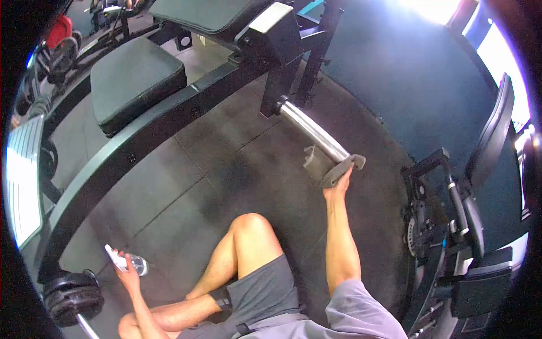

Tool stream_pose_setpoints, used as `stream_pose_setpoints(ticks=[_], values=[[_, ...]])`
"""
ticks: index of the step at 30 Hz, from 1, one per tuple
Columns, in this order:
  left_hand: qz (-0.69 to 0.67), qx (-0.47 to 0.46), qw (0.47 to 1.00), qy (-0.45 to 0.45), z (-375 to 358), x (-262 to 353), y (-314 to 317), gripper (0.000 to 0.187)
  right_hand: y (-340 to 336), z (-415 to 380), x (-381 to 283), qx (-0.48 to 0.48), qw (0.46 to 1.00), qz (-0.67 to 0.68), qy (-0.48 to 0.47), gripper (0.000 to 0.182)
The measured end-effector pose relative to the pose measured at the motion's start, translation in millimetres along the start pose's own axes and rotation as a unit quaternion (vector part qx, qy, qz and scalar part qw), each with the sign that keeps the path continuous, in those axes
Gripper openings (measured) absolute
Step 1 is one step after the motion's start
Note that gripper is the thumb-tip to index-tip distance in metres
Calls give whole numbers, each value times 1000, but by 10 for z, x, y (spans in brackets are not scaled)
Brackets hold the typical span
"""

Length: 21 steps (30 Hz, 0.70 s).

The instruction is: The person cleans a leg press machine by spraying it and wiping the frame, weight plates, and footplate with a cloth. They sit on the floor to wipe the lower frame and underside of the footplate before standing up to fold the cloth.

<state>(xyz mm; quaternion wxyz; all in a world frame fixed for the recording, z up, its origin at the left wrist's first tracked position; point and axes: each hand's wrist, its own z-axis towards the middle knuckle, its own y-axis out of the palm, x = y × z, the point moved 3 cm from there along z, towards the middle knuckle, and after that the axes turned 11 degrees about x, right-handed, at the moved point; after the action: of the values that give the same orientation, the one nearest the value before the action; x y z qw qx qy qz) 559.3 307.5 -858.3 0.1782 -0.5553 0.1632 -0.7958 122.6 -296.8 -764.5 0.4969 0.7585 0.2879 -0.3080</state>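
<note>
Seated on the dark floor (186, 198), legs bent, arms spread well apart. Right arm reaches forward; left arm is held out low to the side.

Right hand (341, 182): grasping a grey cloth (323, 165) against the free end of a chrome bar (311, 130). Cloth wraps at least part of that end; one loose fold hangs to the left of the bar. Fingers are partly hidden by the fabric, so finger placement on the far side cannot be told.

Left hand (129, 273): closed around a spray bottle (140, 265), white head, clear body. Bottle is tilted well over, above the floor, apart from the frame. Whether the trigger is pressed cannot be told.

Surroundings: bar projects from a black frame (164, 121), whose long beam curves down to the lower left. A black seat (134, 76) sits beside the beam. Dark weights (72, 296) at lower left, near the left hand. Another machine with a tall backrest (490, 133) stands at right.
</note>
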Motion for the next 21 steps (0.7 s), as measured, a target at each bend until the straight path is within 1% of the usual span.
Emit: stream_pose_setpoints(ticks=[1, 2, 3, 5, 7, 8, 11, 12, 14, 15, 17, 18, 19, 20, 21], values=[[17, -4, 1000, -4, 14, -25, -6, 51, -19, -78, 173, 25, 999, 45, 2, 76], [36, -4, 999, 10, 6, -41, -19, 52, -6, -192, 389, 5, 998, 61, 14, 74], [53, -1, 998, 25, 1, -30, -16, 52, 63, -317, 609, 13, 998, 42, 48, 68], [15, 2, 1000, 1, -5, -81, -5, 52, 402, -614, 948, 2, 978, 95, 183, 63], [15, -1, 1000, -23, -14, -38, -5, 51, 690, -349, 1368, -47, 940, 185, 281, 57], [16, 1, 1000, -15, -23, -5, -7, 49, 848, -104, 1609, -75, 935, 216, 269, 53], [5, 10, 1000, -5, -50, 17, -16, 48, 1593, 261, 1699, -91, 934, 262, 226, 51], [-2, 17, 1000, -9, -58, 60, -14, 48, 1762, 579, 1884, -312, 872, 327, 189, 51], [-2, 34, 999, -9, -94, 79, 18, 48, 2163, 413, 1670, -379, 825, 376, 186, 51], [-7, 40, 999, -10, -111, 72, 5, 48, 2298, -11, 1305, -232, 872, 366, 229, 51], [-17, 46, 999, -14, -128, 105, 18, 49, 2302, 615, 1900, -251, 911, 311, 105, 50], [-9, 34, 999, -33, -131, 101, 23, 50, 2301, 600, 1893, -182, 933, 281, 131, 49], [-18, 34, 999, -38, -142, 141, 14, 49, 2300, 543, 1853, -132, 942, 260, 168, 47], [-27, 31, 998, -44, -152, 183, 11, 49, 2258, 456, 1822, -106, 946, 243, 187, 46], [-35, 29, 998, -49, -155, 206, 14, 48, 2230, 368, 1780, -101, 945, 237, 202, 45]])
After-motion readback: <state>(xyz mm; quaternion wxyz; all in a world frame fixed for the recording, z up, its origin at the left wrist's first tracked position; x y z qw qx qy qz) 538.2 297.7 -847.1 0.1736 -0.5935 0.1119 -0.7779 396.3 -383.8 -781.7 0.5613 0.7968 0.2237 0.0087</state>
